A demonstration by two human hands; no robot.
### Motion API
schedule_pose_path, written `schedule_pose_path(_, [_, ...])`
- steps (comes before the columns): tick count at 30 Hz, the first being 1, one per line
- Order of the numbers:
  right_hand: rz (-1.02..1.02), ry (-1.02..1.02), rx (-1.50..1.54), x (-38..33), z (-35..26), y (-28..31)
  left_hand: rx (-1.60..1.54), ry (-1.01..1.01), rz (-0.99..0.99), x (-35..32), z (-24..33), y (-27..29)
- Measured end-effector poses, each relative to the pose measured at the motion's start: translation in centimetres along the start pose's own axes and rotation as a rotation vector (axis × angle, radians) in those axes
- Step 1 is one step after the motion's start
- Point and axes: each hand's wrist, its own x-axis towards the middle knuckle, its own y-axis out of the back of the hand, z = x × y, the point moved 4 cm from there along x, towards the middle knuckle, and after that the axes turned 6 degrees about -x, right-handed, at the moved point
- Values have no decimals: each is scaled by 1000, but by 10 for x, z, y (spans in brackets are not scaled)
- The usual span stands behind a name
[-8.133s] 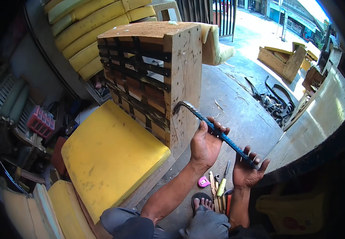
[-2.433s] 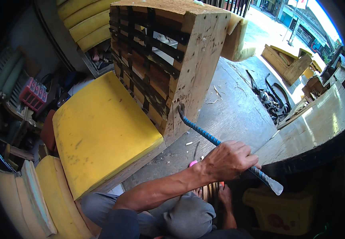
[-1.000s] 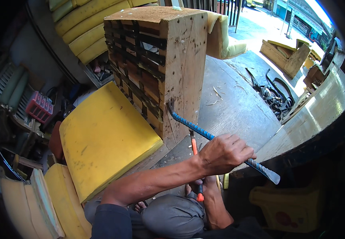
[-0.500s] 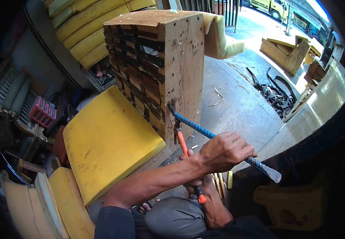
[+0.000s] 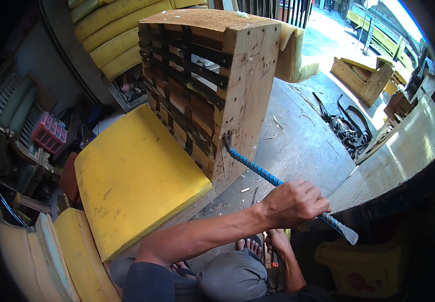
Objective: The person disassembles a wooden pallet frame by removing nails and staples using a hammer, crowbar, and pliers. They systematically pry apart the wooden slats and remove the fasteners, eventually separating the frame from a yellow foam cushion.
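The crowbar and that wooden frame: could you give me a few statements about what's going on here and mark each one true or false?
1. The left hand grips the blue crowbar along its shaft. True.
2. The crowbar's hooked end sits at the lower edge of the wooden frame. True.
3. The yellow foam cushion lies on top of the frame. False: it lies beside it, lower down, on the person's left.
4. The right hand also holds the crowbar. False: it is down by the sandalled foot, near an orange-handled tool.
5. The frame's open face is crossed by dark webbing straps. True.
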Motion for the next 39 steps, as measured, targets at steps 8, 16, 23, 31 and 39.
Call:
schedule_pose_path(8, [973,395,-597,-79,64,150,-93,74,1,1,-4,-5])
schedule_pose_path(16, [655,964,-1139,-231,-284,70,-86,197,2,-11,-12,1])
schedule_pose_path(23, [28,302,-1302,-180,-292,64,-29,365,-161,-35,-47,20])
schedule_pose_path(31, [118,461,-1060,-122,-185,51,112,232,-454,-84,-47,-26])
schedule_pose_path(39, [279,722,-820,-52,-121,24,246,206,-548,-119,-58,-40])
